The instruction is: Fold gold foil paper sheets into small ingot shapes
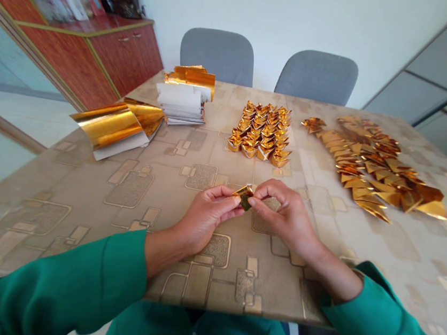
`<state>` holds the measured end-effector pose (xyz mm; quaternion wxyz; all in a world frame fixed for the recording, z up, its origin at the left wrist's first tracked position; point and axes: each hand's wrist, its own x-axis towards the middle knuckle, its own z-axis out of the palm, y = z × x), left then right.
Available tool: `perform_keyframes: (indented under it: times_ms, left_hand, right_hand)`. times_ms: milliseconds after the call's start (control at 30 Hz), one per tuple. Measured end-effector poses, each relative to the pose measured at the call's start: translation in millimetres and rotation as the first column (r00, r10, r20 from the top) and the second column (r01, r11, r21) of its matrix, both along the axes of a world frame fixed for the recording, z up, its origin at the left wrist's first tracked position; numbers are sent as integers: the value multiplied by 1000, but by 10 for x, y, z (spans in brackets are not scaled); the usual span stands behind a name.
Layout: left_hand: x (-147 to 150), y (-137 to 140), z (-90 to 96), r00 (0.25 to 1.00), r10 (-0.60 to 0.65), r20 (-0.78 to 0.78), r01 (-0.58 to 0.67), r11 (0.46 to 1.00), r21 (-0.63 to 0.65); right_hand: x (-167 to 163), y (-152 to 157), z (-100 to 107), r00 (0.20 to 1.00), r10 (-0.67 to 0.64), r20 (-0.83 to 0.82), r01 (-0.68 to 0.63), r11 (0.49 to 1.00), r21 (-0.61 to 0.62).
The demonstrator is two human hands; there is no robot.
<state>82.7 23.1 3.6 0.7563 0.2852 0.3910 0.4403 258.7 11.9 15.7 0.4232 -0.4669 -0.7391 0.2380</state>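
A small folded piece of gold foil paper (245,198) is held above the near middle of the table. My left hand (211,212) pinches its left side between thumb and fingers. On the other side, the thumb and forefinger of my right hand (283,209) grip its right edge. Beyond my hands stand rows of finished-looking gold paper ingots (260,131), packed close together. To the right lie overlapping rows of flat, pointed folded gold papers (369,162).
Loose gold foil sheets (111,125) fan out at the left beside a stack of white-backed sheets (182,103). A patterned cloth covers the table (83,194). Two grey chairs (218,54) stand behind it, and a wooden cabinet (127,52) is at the far left.
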Motion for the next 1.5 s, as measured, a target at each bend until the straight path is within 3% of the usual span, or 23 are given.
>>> perform_keyframes:
  times_ms: [267,500,833,967,1267,1500]
  left_hand:
    - [-8,8,-20,999,23,43,-23,1000,-1]
    - [3,-2,-38,999,8,49,-6,999,-40]
    - [12,32,-35,986,50,159,-45,999,-30]
    - [2,16,-38,983,43,178,-39,999,-27]
    - [30,-10,-34,986,53,156,-50,999,-18]
    - [37,5,-47,981,98,166,-98,995,-5]
  right_hand:
    - [-39,-21,-55,991,20,-132,-34,994,-102]
    - [-39,-27,-42,995,5,-104,-23,986,-164]
    - [-50,19,-127,878,-60,-474,-132,923,-361]
    - [-56,19,-100,872,-51,-486,-189,882,-431]
    - [-48,-2,-71,886,-80,-457,-118,913,-389]
    - [-77,20,-104,865,-74,-497,-180,878,-444]
